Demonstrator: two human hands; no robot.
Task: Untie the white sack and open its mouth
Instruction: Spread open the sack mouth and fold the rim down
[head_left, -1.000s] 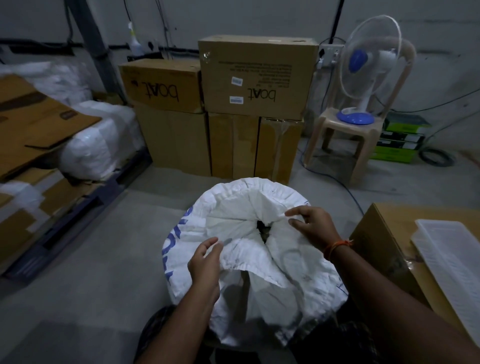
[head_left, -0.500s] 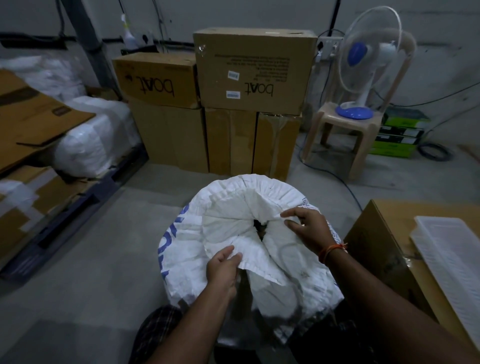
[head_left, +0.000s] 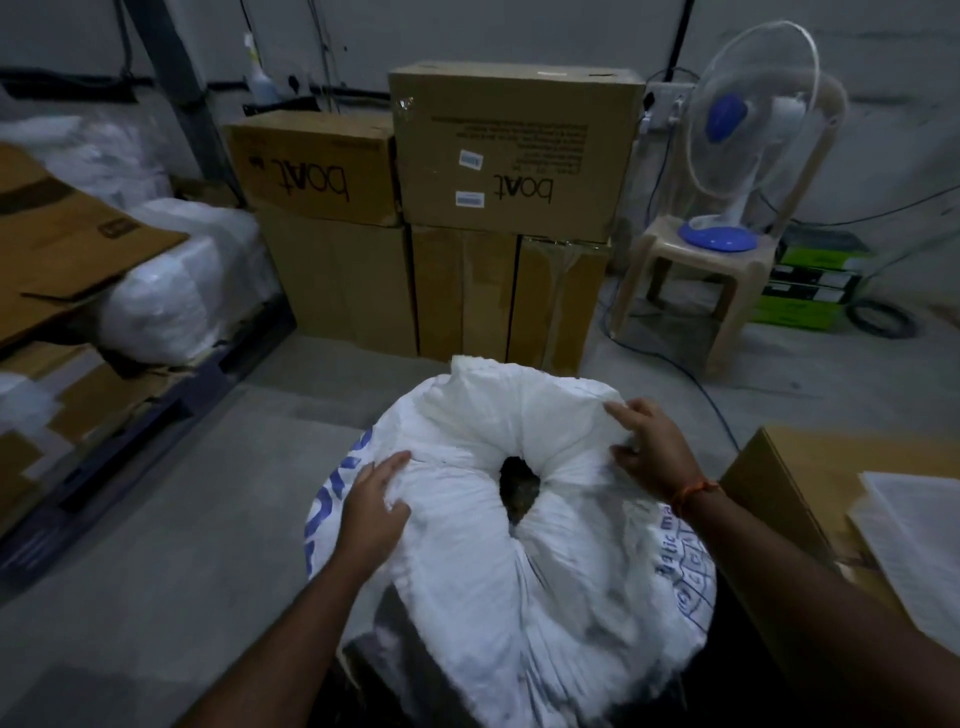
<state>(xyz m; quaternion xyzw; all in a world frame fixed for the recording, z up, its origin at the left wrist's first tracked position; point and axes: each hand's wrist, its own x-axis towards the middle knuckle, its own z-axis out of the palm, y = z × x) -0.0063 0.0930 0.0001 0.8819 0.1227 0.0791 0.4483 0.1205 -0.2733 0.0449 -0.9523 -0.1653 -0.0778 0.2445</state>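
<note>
Two hands rest on the white sack (head_left: 519, 545), which stands in the lower centre of the frame with its gathered mouth (head_left: 517, 488) facing up as a small dark gap. The left hand (head_left: 371, 512) lies flat and unclenched on the left folds; the right hand (head_left: 654, 452) presses the right folds, fingers spread, gripping nothing firmly. The mouth sits between them, its long axis running top to bottom of the frame, so widening it appears to call for a sideways pull; no tie is visible.

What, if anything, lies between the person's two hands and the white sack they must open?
Nothing visible. The left hand rests directly on the white sack at its left shoulder, and the right hand presses the folded cloth at its upper right. The small dark opening between them is uncovered, with no tie visible across it.
</note>
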